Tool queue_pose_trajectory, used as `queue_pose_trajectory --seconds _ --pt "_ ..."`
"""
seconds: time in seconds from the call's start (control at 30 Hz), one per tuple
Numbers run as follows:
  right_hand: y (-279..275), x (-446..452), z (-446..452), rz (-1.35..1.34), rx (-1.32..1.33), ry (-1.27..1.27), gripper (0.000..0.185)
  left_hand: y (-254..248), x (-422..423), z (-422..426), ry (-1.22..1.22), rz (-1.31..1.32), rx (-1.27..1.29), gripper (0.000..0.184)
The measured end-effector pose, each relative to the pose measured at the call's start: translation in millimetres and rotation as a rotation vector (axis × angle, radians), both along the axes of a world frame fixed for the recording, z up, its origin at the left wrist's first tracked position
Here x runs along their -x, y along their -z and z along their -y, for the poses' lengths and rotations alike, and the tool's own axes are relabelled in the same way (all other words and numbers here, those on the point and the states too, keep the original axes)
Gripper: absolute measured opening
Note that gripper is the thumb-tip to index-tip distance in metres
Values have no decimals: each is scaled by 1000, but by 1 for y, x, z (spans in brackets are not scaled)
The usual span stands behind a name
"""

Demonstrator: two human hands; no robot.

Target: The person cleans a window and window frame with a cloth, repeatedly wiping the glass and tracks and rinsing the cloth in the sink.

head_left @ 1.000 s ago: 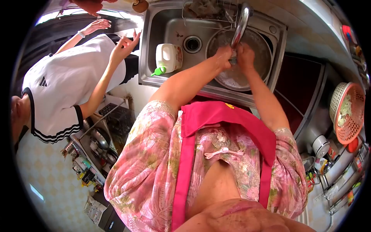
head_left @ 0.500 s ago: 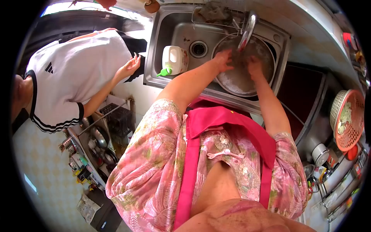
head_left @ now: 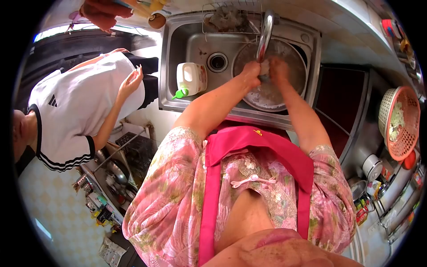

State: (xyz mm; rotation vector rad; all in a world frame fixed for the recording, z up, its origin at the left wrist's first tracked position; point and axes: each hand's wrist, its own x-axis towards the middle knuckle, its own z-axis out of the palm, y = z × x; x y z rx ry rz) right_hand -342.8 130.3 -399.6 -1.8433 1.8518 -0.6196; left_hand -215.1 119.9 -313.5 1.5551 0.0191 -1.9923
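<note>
A round metal basin point(head_left: 291, 89) with cloudy water sits in the right part of the steel sink point(head_left: 167, 58). Under the curved faucet point(head_left: 266, 33), my left hand point(head_left: 251, 73) is closed at the basin's upper middle, with something pale beside its fingers. Close on its right, my right hand point(head_left: 279, 70) is blurred, its fingers unclear. What lies between the hands is too small and blurred to name. A white bottle point(head_left: 191, 79) with a green spout stands in the sink left of the basin, near the drain point(head_left: 217, 62).
A co-worker in a white shirt point(head_left: 84, 95) stands at the left, one hand raised near the sink. A wire rack point(head_left: 209, 31) is at the sink's back. On the right are a dark red panel point(head_left: 340, 104) and an orange colander point(head_left: 402, 147) holding pale pieces.
My hands were apart over the basin half a second ago and are now close together under the faucet. The co-worker's raised hand has shifted left. The whole view has shifted slightly.
</note>
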Motion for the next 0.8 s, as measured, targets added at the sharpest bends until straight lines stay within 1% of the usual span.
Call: queue_pose_trajectory --seconds 0.1,0.17,0.2,0.3,0.4,0.47,0.53,0.57,0.6,0.63,0.67,0.73,0.8 --pt "16 31 -3 -117 -106 228 21 11 -27 4 180 139 257 42" --pt "41 21 -24 -279 36 36 21 21 -47 5 240 200 188 49" --pt "39 17 -30 -361 111 -59 22 25 -53 6 271 229 158 55" --pt "18 33 -44 -52 -239 -127 25 42 -58 3 565 324 325 63" --pt "-6 44 -21 -140 -578 -118 23 57 -51 -4 1138 520 728 76" --pt "-58 35 -18 100 -393 -399 20 78 -42 -21 1106 832 1251 80" --pt "-127 22 -13 200 -305 -444 18 65 -35 -20 1152 846 1353 63" --pt "-155 24 -11 266 -251 -414 17 43 -34 -13 1236 735 1286 56" --pt "-177 28 -9 334 -204 -381 16 7 -32 -5 1318 620 1209 50" --pt "-189 34 -8 403 -161 -345 15 -18 -30 2 1396 499 1127 44" --pt "-182 45 -7 492 -135 -285 11 -29 -31 6 1312 485 1016 43" --pt "-156 60 -3 790 -273 -51 13 -33 -36 14 1144 446 787 42" --pt "-92 58 -23 1161 -495 222 18 -51 -26 6 642 130 615 33"
